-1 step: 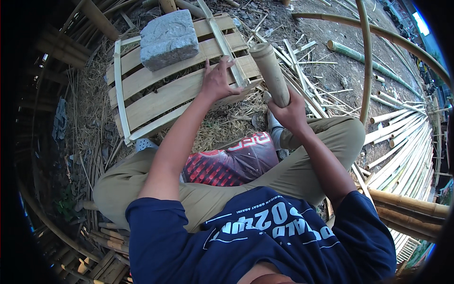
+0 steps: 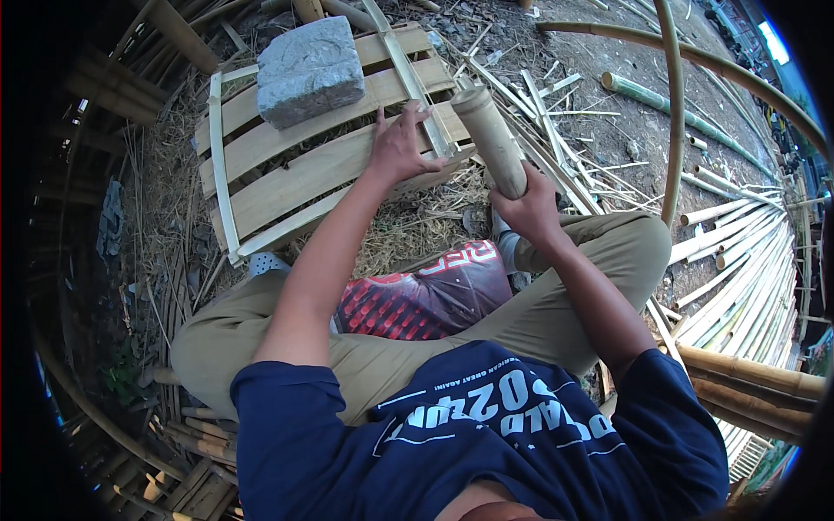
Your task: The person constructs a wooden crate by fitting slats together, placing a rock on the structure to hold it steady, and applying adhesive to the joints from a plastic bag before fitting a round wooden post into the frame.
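A panel of flat pale bamboo slats [image 2: 295, 193] lies on the ground in front of me, with narrow strips running across its left and right ends. On its far part rests a rough grey stone block [image 2: 310, 74]. My left hand [image 2: 400, 148] is at the panel's right end, fingers spread beside the right cross strip [image 2: 415, 91]; whether the fingertips press on it, I cannot tell. My right hand [image 2: 532, 207] is closed round the lower end of a thick bamboo club [image 2: 488, 139], tilted with its top leaning left toward the panel's right corner.
A dark and red printed cloth [image 2: 426, 300] lies between my crossed legs. Split strips [image 2: 556, 148] are scattered right of the panel. A bent bamboo pole [image 2: 671, 113] rises at the right, with many cut canes [image 2: 738, 252] beyond. Straw covers the ground nearby.
The bamboo club in my right hand has moved slightly to the left and nearer me. My left hand, the slat panel and the stone block look unmoved.
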The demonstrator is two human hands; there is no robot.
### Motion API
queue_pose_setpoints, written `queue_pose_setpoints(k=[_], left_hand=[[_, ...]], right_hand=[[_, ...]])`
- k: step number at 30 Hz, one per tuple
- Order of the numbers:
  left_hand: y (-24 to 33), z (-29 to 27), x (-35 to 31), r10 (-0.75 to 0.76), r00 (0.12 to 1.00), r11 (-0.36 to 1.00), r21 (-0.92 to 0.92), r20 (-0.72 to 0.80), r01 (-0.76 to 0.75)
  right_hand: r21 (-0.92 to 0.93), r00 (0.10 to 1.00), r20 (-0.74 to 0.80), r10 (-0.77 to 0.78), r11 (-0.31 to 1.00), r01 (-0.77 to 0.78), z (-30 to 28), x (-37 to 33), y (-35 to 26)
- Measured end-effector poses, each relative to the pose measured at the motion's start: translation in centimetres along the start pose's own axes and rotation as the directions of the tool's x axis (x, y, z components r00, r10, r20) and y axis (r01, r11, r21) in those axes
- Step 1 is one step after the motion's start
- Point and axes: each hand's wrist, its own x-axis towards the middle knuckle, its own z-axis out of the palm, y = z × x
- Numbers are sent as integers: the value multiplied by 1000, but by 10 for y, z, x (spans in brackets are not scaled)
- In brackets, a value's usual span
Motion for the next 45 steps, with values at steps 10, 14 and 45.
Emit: queue_pose_setpoints(k=[10,14,45], left_hand=[[5,4,5,-8,1000,999,43,12,8],[10,1,4,-46,998,997,56,39,44],[-9,7,0,26,1000,997,68,-4,-25]], right_hand=[[-376,990,108,92,925,-45,2,0,8],[-297,998,58,0,955,18,-7,-5,-8],[-468,983,180,32,882,57,-2,-4,3]])
